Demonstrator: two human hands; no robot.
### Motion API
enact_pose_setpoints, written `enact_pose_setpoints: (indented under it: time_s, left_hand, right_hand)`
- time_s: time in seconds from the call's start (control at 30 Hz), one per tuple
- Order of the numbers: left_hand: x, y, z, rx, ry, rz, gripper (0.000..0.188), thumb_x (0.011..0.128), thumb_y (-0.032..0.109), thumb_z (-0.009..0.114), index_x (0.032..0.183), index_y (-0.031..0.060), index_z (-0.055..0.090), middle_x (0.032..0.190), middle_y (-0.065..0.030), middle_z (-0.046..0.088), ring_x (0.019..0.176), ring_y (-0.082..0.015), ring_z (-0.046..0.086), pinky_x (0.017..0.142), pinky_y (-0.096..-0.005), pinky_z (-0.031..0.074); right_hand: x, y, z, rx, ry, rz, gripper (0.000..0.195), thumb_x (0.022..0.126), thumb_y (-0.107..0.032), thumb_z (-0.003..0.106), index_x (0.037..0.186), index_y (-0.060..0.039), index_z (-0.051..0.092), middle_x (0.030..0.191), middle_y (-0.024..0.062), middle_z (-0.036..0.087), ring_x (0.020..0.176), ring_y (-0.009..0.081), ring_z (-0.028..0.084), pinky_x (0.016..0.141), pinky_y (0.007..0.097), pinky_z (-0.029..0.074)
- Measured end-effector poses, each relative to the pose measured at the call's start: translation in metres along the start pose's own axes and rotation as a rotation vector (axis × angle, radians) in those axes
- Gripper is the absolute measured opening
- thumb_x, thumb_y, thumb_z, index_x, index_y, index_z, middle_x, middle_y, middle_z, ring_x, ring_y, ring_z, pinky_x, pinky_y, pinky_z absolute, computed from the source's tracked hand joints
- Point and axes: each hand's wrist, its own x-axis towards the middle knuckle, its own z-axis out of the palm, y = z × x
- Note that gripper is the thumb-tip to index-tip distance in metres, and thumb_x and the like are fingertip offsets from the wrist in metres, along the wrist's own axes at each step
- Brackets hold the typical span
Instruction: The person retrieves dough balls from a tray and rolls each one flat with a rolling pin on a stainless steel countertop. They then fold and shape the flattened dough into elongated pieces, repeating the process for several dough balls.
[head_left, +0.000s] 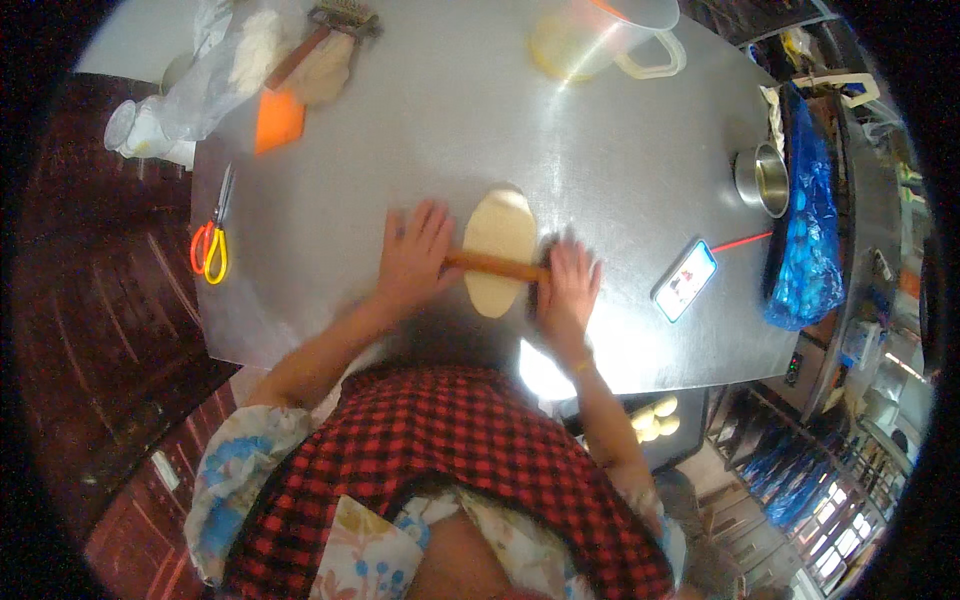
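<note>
A flat oval of pale dough (500, 223) lies lengthwise before me on the metal tabletop (337, 176). Across its lower half rests a thin wooden rolling pin (495, 264). My left hand (416, 259) presses on the pin's left end, palm down with the fingers stretched forward. On the other end lies my right hand (568, 285), in much the same pose. Both hands hide the tips of the pin. The dough's near and far ends stick out beyond the pin, and its surface looks smooth.
Scissors (215, 229), an orange dough scraper (280, 121), a brush (307, 49) and a clear plastic bag (206, 86) lie left. A plastic jug (600, 37) stands at the back. A phone (685, 280), a metal cup (761, 180) and a blue plastic bag (806, 240) are right. Dough balls (656, 420) sit below.
</note>
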Motion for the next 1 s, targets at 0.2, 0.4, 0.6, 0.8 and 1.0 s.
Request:
enact_pose_setpoints:
  time_s: [0.2,0.4,0.6,0.8,1.0]
  left_hand:
    - [0.023,0.007,-0.004,0.060,0.082,-0.016,0.075,0.074,0.047,0.061,0.129,-0.0005,0.041,0.142,-0.0157,0.031,0.135,-0.0267,0.023,0.102,-0.0639,0.015]
    - [0.180,-0.025,-0.030,0.166,0.348,-0.029,0.061,0.086,0.045,0.048,0.128,0.0008,0.044,0.141,-0.0159,0.033,0.134,-0.0286,0.023,0.104,-0.0598,0.016]
    - [0.082,-0.026,-0.009,-0.085,0.276,0.008,0.065,0.080,0.039,0.058,0.130,0.0013,0.039,0.143,-0.0161,0.029,0.133,-0.0307,0.025,0.104,-0.0597,0.017]
    - [-0.037,-0.026,0.006,-0.153,0.340,0.072,0.058,0.075,0.022,0.064,0.125,0.0010,0.043,0.134,-0.0172,0.038,0.129,-0.0324,0.033,0.101,-0.0565,0.025]
    - [0.082,-0.032,-0.031,-0.077,0.392,0.262,0.043,0.078,0.007,0.055,0.121,0.0048,0.049,0.131,-0.0141,0.044,0.127,-0.0298,0.036,0.104,-0.0487,0.028]
  right_hand:
    - [0.014,0.011,0.001,-0.003,0.112,-0.040,0.045,0.089,-0.017,0.044,0.132,-0.0032,0.041,0.143,0.0118,0.032,0.136,0.0335,0.018,0.109,0.0560,0.008]
    - [0.167,0.041,-0.013,-0.091,0.272,0.190,0.038,0.090,-0.025,0.041,0.123,-0.0069,0.051,0.139,0.0119,0.037,0.133,0.0318,0.025,0.107,0.0558,0.013]
    - [0.084,0.016,0.018,0.078,0.260,0.095,0.050,0.092,-0.033,0.039,0.131,-0.0032,0.041,0.142,0.0156,0.032,0.136,0.0319,0.020,0.107,0.0577,0.007]
    - [-0.003,-0.004,-0.016,-0.073,0.177,0.000,0.046,0.087,-0.029,0.051,0.126,-0.0042,0.047,0.136,0.0147,0.038,0.130,0.0295,0.030,0.108,0.0538,0.012]
    - [0.046,0.015,-0.028,-0.020,0.108,-0.016,0.031,0.082,-0.010,0.054,0.112,-0.0007,0.053,0.100,0.0161,0.057,0.091,0.0345,0.053,0.084,0.0420,0.043]
